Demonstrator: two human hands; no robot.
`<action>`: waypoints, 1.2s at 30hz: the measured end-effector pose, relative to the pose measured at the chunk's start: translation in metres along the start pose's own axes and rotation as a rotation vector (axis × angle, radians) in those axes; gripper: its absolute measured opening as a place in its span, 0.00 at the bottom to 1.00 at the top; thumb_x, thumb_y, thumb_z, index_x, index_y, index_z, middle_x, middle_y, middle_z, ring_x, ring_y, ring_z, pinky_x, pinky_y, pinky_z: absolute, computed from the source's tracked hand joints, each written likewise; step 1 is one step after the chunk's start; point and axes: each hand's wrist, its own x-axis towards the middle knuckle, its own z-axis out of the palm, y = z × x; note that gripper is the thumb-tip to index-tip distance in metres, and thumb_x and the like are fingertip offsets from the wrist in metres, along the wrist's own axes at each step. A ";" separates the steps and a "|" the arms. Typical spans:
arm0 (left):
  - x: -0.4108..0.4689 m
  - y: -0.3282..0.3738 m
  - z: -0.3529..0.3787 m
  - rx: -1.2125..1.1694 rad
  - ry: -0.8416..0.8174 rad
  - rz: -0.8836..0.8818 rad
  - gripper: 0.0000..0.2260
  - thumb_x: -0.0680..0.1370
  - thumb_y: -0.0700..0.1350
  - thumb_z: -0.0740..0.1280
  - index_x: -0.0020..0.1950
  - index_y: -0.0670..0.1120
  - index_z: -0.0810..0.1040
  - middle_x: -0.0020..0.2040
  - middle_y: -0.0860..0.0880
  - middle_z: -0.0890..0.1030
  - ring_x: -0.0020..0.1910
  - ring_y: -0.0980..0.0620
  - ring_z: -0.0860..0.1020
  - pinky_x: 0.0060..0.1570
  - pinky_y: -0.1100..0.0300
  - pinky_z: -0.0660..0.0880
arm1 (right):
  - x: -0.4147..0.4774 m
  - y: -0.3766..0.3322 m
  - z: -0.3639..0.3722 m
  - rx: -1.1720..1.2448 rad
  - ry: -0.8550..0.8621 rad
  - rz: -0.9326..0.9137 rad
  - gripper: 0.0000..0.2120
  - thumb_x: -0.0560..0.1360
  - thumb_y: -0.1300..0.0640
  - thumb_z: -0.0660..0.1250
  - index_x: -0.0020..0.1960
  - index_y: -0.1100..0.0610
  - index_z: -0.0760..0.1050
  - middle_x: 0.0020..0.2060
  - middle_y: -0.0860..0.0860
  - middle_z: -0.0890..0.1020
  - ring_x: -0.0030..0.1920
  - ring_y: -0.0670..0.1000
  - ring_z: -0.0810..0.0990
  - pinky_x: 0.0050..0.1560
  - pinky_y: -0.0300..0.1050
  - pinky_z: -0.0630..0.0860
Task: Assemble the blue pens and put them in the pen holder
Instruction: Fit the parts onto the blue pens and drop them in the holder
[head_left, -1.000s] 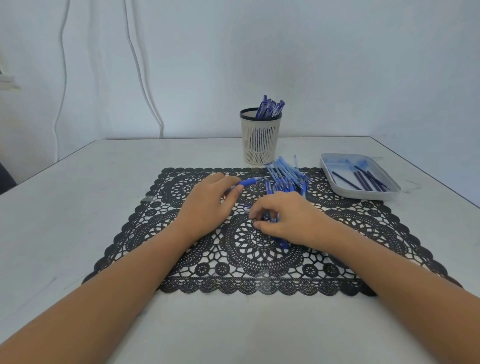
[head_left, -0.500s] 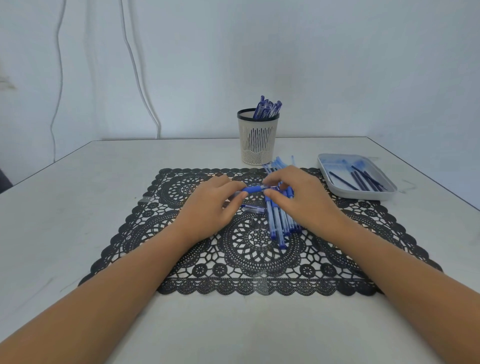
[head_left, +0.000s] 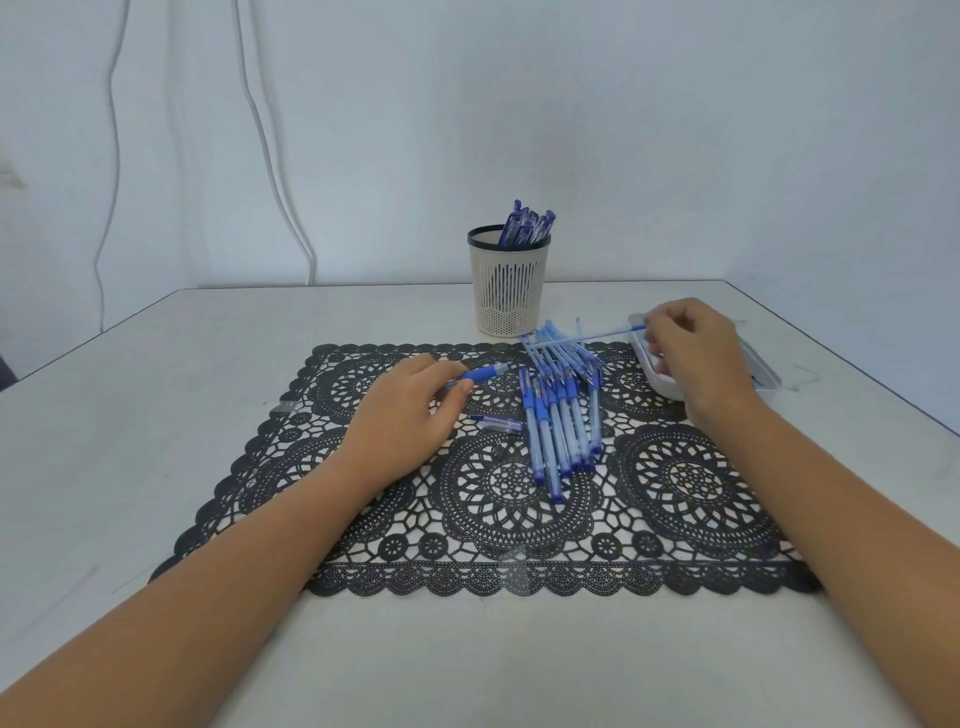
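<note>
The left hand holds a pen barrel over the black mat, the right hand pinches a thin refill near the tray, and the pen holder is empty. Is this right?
Not quite. The head view shows the pen holder is not empty: several blue pens stand in it. The rest holds.

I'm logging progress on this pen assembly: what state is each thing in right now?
Left hand: grips a pen barrel with a blue rubber grip.
Right hand: pinches one thin blue refill by its end, over the white plastic tray.
Beige slotted pen holder: upright, blue pens standing inside.
Pile of blue pen barrels: lying loose on the black lace mat.
Short clear pen piece: lying alone on the mat.
</note>
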 end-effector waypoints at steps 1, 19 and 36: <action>0.000 0.000 0.000 -0.001 0.001 0.000 0.19 0.77 0.55 0.55 0.56 0.46 0.79 0.41 0.50 0.78 0.42 0.53 0.74 0.42 0.60 0.69 | 0.002 0.003 -0.001 -0.016 0.050 0.003 0.07 0.73 0.61 0.62 0.40 0.51 0.73 0.35 0.48 0.75 0.39 0.50 0.73 0.42 0.46 0.72; 0.000 0.001 0.000 0.005 -0.041 -0.021 0.18 0.76 0.54 0.57 0.56 0.46 0.78 0.41 0.50 0.77 0.42 0.52 0.74 0.44 0.56 0.71 | -0.007 0.019 0.020 -0.871 -0.281 -0.386 0.15 0.79 0.54 0.57 0.63 0.51 0.75 0.59 0.51 0.78 0.62 0.56 0.71 0.60 0.55 0.68; -0.001 0.001 0.000 0.000 -0.067 -0.033 0.16 0.76 0.53 0.57 0.56 0.47 0.78 0.41 0.51 0.77 0.42 0.53 0.74 0.43 0.59 0.69 | 0.036 0.034 -0.030 -0.934 -0.064 0.176 0.08 0.70 0.58 0.63 0.45 0.57 0.80 0.45 0.54 0.80 0.47 0.58 0.76 0.48 0.50 0.75</action>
